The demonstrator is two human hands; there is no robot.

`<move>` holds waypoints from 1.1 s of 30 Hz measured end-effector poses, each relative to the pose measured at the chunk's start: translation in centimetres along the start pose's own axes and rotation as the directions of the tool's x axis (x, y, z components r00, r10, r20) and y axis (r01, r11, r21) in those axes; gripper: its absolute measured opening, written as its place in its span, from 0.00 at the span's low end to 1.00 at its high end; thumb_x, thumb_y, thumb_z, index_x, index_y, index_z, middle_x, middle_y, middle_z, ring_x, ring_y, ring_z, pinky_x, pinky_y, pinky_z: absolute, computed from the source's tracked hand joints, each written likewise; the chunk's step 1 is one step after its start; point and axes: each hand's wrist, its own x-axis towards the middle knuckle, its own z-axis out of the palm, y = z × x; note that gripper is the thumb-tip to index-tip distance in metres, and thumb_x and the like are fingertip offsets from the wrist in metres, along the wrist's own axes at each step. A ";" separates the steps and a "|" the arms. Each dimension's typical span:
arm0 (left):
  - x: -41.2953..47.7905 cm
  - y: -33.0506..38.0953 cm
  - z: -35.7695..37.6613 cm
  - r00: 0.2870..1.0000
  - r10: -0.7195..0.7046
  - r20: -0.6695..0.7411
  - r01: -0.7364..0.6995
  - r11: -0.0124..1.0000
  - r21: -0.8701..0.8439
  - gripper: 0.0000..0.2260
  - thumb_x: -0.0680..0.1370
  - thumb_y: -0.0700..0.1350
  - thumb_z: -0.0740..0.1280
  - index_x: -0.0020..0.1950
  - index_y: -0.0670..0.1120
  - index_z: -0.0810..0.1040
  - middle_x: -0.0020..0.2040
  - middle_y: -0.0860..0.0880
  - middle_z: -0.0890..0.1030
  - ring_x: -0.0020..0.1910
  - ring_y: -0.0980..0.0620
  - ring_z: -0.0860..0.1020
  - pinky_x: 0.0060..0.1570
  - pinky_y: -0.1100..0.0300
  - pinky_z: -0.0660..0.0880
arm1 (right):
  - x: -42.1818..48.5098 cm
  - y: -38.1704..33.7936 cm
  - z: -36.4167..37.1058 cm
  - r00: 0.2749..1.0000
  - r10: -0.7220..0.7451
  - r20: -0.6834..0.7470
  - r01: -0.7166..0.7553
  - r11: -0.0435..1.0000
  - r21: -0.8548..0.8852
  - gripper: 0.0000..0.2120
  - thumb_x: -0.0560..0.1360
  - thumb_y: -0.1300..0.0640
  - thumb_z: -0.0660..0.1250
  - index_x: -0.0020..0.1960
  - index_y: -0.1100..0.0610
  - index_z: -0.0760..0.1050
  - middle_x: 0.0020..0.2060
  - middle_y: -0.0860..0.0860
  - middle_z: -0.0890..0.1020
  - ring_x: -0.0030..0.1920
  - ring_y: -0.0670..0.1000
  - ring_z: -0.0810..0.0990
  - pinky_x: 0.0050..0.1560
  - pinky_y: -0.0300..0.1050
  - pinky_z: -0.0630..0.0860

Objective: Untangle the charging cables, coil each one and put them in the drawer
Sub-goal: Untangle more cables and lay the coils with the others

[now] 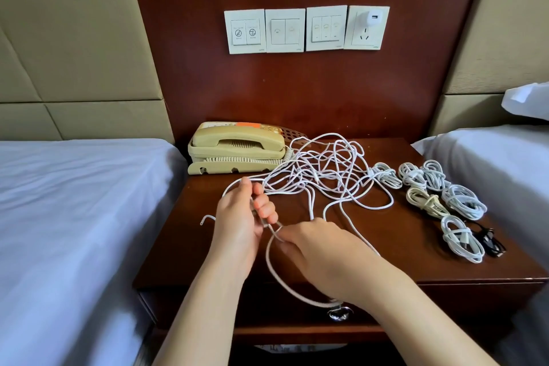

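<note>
A tangle of white charging cables [323, 169] sprawls over the middle of the dark wooden tabletop [386, 255] of a nightstand set between two beds. It reaches from just beside the cream telephone [237, 148] at the back left corner toward the right edge.

Both hands work near the front edge on one white cable [277, 273] that leads out of the tangle. The left hand [237, 223] has its grip clamped on this cable, fingers curled over it and thumb raised. A short free end [205, 218] sticks out to the left of the palm. The right hand [320, 249] has its grip pinched on the same cable just beside the left fingers, so the two hands nearly touch.

Below them the cable sags in a loop past the front edge and hangs in front of the drawer [267, 309]. The drawer's metal handle [338, 313] shows under the right wrist. Whether the drawer is fully closed cannot be told. More strands run from under the right hand back to the tangle.

Along the right edge lie the coiled cables [463, 202], each wound into a small bundle. Most are white, one is a cream bundle [424, 202], and a black bundle [490, 242] lies nearest the front right corner, touching a white one. The rearmost bundle meets the fringe of the tangle.

On the wood wall panel above, a row of switch plates [285, 30] ends in a socket [367, 37] with a white USB charger [373, 18] plugged in. White sheets cover the left bed [74, 202] and the right bed [490, 157], and a pillow [525, 101] lies on the right one.
</note>
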 end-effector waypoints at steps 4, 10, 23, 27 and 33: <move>0.5 -0.3 -0.8 0.991 0.135 -0.001 -0.132 0.973 0.188 0.17 0.84 0.45 0.51 0.37 0.42 0.67 0.20 0.54 0.66 0.19 0.57 0.65 0.21 0.66 0.65 | -0.5 -0.8 -1.0 0.999 -0.052 -0.007 0.052 0.999 0.009 0.13 0.81 0.51 0.57 0.38 0.52 0.65 0.33 0.48 0.69 0.38 0.54 0.69 0.34 0.46 0.62; -0.1 -0.9 -0.6 0.975 0.168 0.143 -0.220 0.784 0.580 0.21 0.83 0.44 0.52 0.32 0.43 0.72 0.20 0.52 0.72 0.19 0.57 0.70 0.23 0.66 0.68 | -0.6 -0.2 -2.2 0.969 -0.087 -0.229 0.092 0.996 0.008 0.09 0.78 0.51 0.60 0.44 0.53 0.75 0.38 0.50 0.78 0.40 0.55 0.75 0.39 0.48 0.71; -2.0 -1.2 0.7 0.853 -0.395 0.342 0.141 0.804 0.578 0.30 0.77 0.65 0.45 0.32 0.42 0.68 0.24 0.48 0.65 0.19 0.54 0.62 0.21 0.65 0.61 | 0.6 4.3 -1.5 0.945 0.016 -0.328 0.113 0.922 0.370 0.11 0.74 0.50 0.70 0.36 0.54 0.75 0.25 0.46 0.75 0.29 0.45 0.69 0.31 0.36 0.62; -2.0 -0.9 0.5 0.805 -0.461 0.374 0.188 0.795 0.576 0.29 0.76 0.66 0.46 0.32 0.43 0.67 0.23 0.52 0.60 0.19 0.58 0.57 0.20 0.67 0.56 | 0.8 5.0 -1.4 0.944 0.050 -0.326 0.136 0.842 0.523 0.17 0.71 0.50 0.73 0.31 0.55 0.69 0.23 0.45 0.67 0.26 0.43 0.62 0.29 0.36 0.60; -2.0 -0.3 0.1 0.735 -0.471 0.488 0.172 0.825 0.538 0.23 0.71 0.64 0.56 0.28 0.46 0.65 0.22 0.54 0.56 0.19 0.60 0.54 0.19 0.69 0.56 | 1.1 5.2 -0.9 0.969 -0.011 -0.248 0.201 0.617 0.760 0.18 0.72 0.51 0.66 0.34 0.67 0.71 0.25 0.50 0.71 0.28 0.44 0.65 0.31 0.34 0.61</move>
